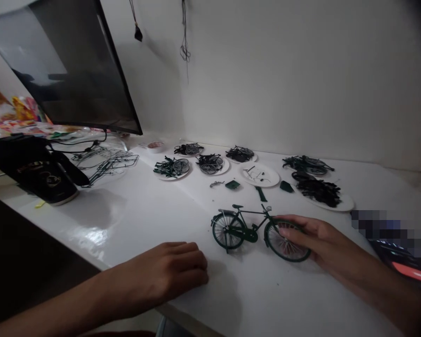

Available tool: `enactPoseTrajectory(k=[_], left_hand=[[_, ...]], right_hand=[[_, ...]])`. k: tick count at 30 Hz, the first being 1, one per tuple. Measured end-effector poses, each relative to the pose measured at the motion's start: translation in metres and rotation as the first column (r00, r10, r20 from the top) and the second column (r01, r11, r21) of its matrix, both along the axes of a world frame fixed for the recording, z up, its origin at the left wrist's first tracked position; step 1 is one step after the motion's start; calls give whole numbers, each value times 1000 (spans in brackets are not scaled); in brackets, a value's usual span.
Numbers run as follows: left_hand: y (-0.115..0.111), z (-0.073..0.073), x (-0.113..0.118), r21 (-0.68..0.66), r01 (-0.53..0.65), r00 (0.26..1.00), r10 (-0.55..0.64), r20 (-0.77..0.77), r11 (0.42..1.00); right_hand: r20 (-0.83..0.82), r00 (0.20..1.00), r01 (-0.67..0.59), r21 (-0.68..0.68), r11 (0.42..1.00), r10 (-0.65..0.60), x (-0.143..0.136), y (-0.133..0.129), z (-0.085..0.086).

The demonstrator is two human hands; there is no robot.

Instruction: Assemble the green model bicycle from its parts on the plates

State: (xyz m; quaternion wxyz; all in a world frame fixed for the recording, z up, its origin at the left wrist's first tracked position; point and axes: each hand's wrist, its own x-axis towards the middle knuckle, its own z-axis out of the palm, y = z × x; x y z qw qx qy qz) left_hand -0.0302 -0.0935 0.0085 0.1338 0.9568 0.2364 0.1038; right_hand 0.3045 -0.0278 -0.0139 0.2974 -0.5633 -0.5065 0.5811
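A small dark green model bicycle (pixel 246 229) stands upright on the white table, its rear wheel and stand at the left. My right hand (pixel 310 236) is closed on its front wheel, with the thumb across the spokes and the other fingers behind. My left hand (pixel 177 269) rests on the table near the front edge as a loose fist, apart from the bicycle; nothing shows in it. Behind the bicycle lie loose green pieces: a tray-like part (pixel 232 185), a narrow strip (pixel 261 194) and a dark green block (pixel 286 186).
Several white plates with bicycle parts stand along the wall, among them a plate (pixel 275 175) with thin small pieces. A black cup (pixel 38 168) and wire-like frames (pixel 107 164) are at the left, below a monitor (pixel 77 61). A screened device (pixel 403 257) lies at the right.
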Motion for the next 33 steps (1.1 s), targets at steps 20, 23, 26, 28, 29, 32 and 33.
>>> enactPoseTrajectory(k=[20,23,26,28,29,32,33], left_hand=[[104,-9,35,-510,-39,654,408,637,859],[102,-12,32,-583,-54,666,464,584,811],[111,-17,31,-671,0,634,519,573,742],[119,-22,31,-733,63,608,557,566,677],[122,-23,30,-765,85,597,582,552,638],[124,-23,29,-862,80,579,681,449,500],[122,-23,29,-883,63,589,696,410,466]], right_hand=[[205,962,58,492,869,-180,-22,12,6],[342,912,-11,573,820,-227,-20,8,9],[486,827,-128,651,748,-282,-20,6,9],[496,797,-144,710,689,-345,-22,4,7],[468,804,-119,732,671,-368,-23,2,5],[316,858,45,739,672,-404,-29,-2,2],[258,872,108,729,676,-417,-32,-2,2]])
